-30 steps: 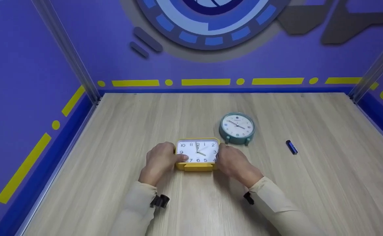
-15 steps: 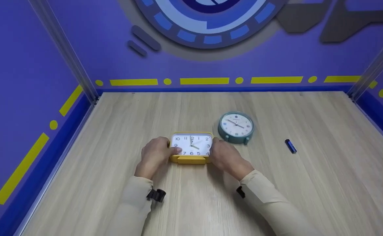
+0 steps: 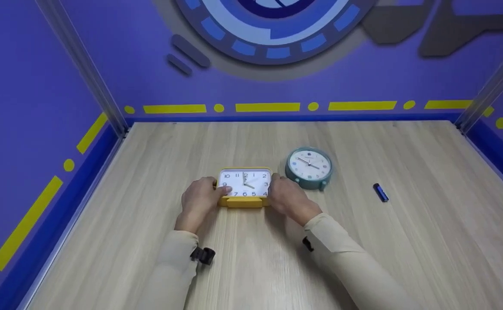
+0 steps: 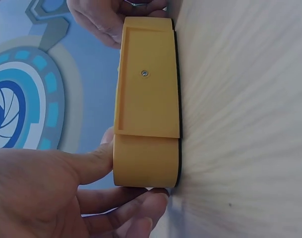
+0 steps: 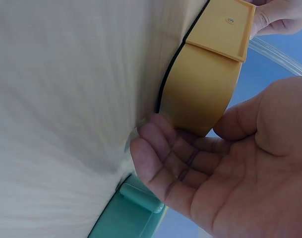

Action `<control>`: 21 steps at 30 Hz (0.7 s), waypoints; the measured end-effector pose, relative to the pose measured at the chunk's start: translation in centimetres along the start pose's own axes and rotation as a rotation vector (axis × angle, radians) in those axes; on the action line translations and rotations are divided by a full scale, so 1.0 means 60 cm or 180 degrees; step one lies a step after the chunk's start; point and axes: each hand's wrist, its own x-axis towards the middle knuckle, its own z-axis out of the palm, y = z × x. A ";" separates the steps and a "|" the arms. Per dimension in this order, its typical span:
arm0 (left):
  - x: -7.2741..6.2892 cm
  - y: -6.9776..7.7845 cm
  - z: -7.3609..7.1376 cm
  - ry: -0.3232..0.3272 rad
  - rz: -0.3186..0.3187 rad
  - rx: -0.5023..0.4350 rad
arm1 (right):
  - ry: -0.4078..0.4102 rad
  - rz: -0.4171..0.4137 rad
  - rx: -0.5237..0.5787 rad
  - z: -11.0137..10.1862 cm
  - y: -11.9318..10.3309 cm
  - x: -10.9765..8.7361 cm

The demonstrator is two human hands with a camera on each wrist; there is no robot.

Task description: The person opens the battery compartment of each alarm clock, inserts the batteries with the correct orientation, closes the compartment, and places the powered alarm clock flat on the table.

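We see the yellow clock (image 3: 245, 183) face up on, or just above, the counter (image 3: 243, 258); we cannot tell which. Our left grip (image 3: 197, 199) grasps its left end, thumb over the dial below the 9. Our right grip (image 3: 291, 196) grasps the right end. The teal clock (image 3: 308, 165) lies face up just beside it, and a battery (image 3: 380, 192) lies farther right.

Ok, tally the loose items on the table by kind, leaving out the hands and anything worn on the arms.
Clocks: 2 (yellow clock, teal clock)
Batteries: 1 (blue and black battery)
Total: 3
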 end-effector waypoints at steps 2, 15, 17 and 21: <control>0.004 -0.002 0.002 0.0042 -0.0023 0.0005 | 0.0012 -0.0040 -0.0041 0.000 -0.002 0.006; 0.022 -0.010 0.006 0.0222 -0.0058 -0.0154 | -0.0060 -0.0006 0.0050 -0.004 -0.011 0.040; 0.024 -0.010 0.006 0.0243 -0.0053 -0.0168 | -0.0083 0.0029 0.0065 -0.005 -0.014 0.044; 0.029 -0.014 0.008 0.0277 -0.0051 -0.0217 | -0.0086 0.0056 0.0038 -0.003 -0.018 0.051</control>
